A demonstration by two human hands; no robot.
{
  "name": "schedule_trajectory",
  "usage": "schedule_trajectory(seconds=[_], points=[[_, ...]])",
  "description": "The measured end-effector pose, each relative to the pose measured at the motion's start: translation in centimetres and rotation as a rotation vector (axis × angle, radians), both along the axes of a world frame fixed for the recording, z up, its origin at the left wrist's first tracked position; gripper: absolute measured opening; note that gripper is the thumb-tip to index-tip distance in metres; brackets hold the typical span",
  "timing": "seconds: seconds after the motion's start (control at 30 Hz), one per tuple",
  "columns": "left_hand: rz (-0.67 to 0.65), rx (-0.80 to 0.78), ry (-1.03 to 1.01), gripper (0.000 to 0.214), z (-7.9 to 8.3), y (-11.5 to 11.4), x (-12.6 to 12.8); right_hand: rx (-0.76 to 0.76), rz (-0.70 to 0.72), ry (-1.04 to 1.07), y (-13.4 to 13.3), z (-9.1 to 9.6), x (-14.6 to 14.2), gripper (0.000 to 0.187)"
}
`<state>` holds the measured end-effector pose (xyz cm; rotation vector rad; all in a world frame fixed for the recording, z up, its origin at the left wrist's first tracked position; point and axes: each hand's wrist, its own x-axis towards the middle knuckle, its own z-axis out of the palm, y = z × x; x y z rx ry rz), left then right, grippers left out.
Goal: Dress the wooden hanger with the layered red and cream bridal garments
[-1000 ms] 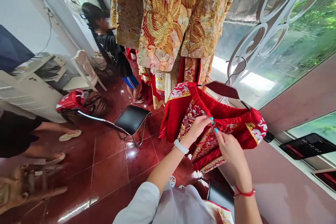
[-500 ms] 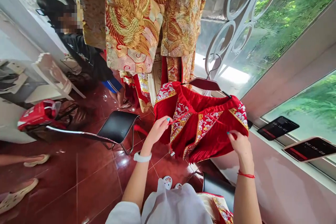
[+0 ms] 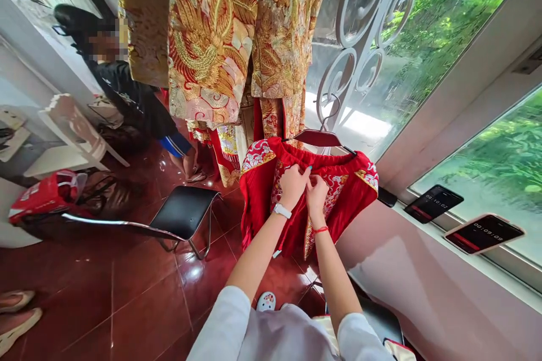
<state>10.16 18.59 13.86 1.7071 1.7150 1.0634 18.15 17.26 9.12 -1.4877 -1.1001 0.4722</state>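
A red pleated skirt (image 3: pixel 257 197) with silver and gold embroidered panels hangs by its gathered waistband from a dark red hanger (image 3: pixel 317 137). My left hand (image 3: pixel 293 187) and my right hand (image 3: pixel 317 194) meet at the front centre, just below the waistband. The fingers of both are closed in a pinch. A thin red drawstring was between them a moment ago; now the fingers mostly cover it. The hanger's metal hook (image 3: pixel 329 110) is up by the white scrollwork.
Gold embroidered garments (image 3: pixel 207 56) hang just beyond the skirt. A black chair (image 3: pixel 186 211) stands on the left, with a person (image 3: pixel 131 96) farther back. Two phones (image 3: pixel 436 203) showing timers stand on the window ledge at right. White curled ironwork (image 3: pixel 368 5) fronts the window.
My hands, earlier apart with the red drawstring ends stretched out sideways, have come together at the middle of the waistband. The view has shifted slightly to the right.
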Motion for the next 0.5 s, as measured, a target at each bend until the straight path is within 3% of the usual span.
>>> schedule_trajectory(seconds=[0.17,0.23,0.37,0.5], points=[[-0.195,0.051,-0.268,0.03,-1.5,1.0,-0.9,-0.021,0.278,0.493,0.0,-1.1,1.5,0.038],[-0.268,0.042,-0.364,0.032,-2.0,0.6,-1.5,-0.042,0.336,0.559,-0.7,-1.5,2.1,0.04],[-0.263,0.045,-0.381,0.032,-2.4,-0.8,-1.7,-0.037,0.359,0.568,-2.5,-2.0,2.3,0.038],[-0.223,0.062,-0.369,0.032,-2.5,-2.5,-1.4,-0.019,0.26,0.626,-4.3,-2.5,0.7,0.04]])
